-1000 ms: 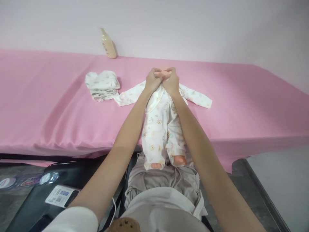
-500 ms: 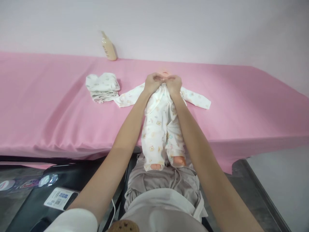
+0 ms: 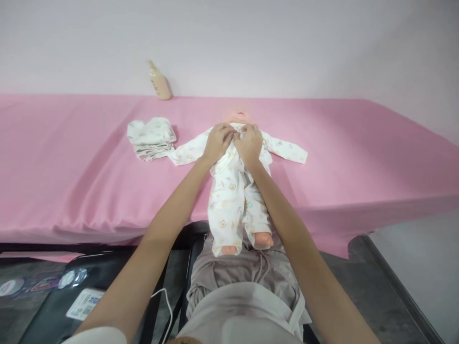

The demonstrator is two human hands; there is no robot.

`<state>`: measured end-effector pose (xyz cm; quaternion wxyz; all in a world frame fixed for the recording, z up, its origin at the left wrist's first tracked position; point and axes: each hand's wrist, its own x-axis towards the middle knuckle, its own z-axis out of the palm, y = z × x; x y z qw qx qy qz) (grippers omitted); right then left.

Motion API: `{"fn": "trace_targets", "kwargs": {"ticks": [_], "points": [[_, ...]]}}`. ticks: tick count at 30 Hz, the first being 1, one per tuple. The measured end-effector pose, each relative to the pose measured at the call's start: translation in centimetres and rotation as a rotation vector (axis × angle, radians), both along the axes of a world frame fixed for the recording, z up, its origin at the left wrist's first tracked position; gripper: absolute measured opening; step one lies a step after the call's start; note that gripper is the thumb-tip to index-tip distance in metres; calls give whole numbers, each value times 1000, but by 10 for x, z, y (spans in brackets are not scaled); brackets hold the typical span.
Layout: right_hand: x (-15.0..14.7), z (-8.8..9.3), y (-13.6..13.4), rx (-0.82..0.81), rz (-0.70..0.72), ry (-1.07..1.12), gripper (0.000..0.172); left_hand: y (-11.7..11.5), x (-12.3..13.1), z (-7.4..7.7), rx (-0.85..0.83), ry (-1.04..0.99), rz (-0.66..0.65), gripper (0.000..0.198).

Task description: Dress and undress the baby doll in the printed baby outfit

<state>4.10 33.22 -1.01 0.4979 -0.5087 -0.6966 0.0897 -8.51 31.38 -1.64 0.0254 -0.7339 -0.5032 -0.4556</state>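
Observation:
A doll (image 3: 263, 239) in white printed baby clothes lies on its back at the near edge of the pink-covered table, feet towards me. Its sleeves spread out to both sides, and only part of its head shows beyond the collar. On the chest of the baby top (image 3: 287, 149), my left hand (image 3: 219, 142) pinches the fabric near the neckline with curled fingers. Close beside it, my right hand (image 3: 250, 145) is also closed on the front of the top. My fingers hide the exact spot they grip. The printed trousers (image 3: 225, 205) cover the doll's legs.
Folded white printed cloth (image 3: 152, 136) lies left of the doll, touching its sleeve end. A pump bottle (image 3: 159, 85) stands by the wall. Below the pink tablecloth (image 3: 89, 191), a black chair (image 3: 53, 310) holds a white label card (image 3: 84, 303) and a plastic bottle (image 3: 39, 283).
Both hands have moved from the doll's neck down onto its upper chest, uncovering the collar. My view has tilted slightly upward.

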Motion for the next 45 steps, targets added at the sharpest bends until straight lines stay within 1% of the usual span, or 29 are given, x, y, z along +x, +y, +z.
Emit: {"fn": "trace_targets", "kwargs": {"ticks": [3, 6, 8, 10, 16, 20, 22, 25, 29, 36, 39, 43, 45], "points": [[2, 3, 3, -60, -35, 61, 7, 1, 8, 10, -64, 115, 33, 27], [3, 5, 3, -80, -32, 46, 11, 4, 18, 17, -117, 185, 153, 33], [4, 5, 3, -77, -22, 28, 14, 6, 24, 19, -135, 229, 217, 35], [6, 5, 2, -81, -16, 52, 16, 8, 28, 19, -130, 235, 242, 34], [11, 0, 2, -68, 32, 247, 14, 7, 27, 13, -100, 151, 199, 25], [14, 0, -3, -68, 47, 260, 14, 5, 27, 11, -46, 148, 204, 22], [16, 1, -6, -76, 32, 267, 16, 4, 27, 11, -22, 145, 199, 20], [18, 0, -10, -68, 20, 282, 23, 3, 27, 12, -2, 158, 145, 19], [20, -4, -10, -40, 73, 291, 21, 0, 27, 15, -10, 186, 67, 15], [23, -6, -9, -56, 140, 294, 13, -7, 28, 20, -46, 151, 28, 7], [24, -3, -12, -75, 157, 327, 11, -9, 29, 20, -65, 137, 30, 8], [25, 0, -15, -83, 155, 402, 19, -7, 28, 17, -81, 158, 42, 11], [26, -1, -15, -93, 149, 403, 22, -6, 26, 15, -73, 122, 20, 10]]}}
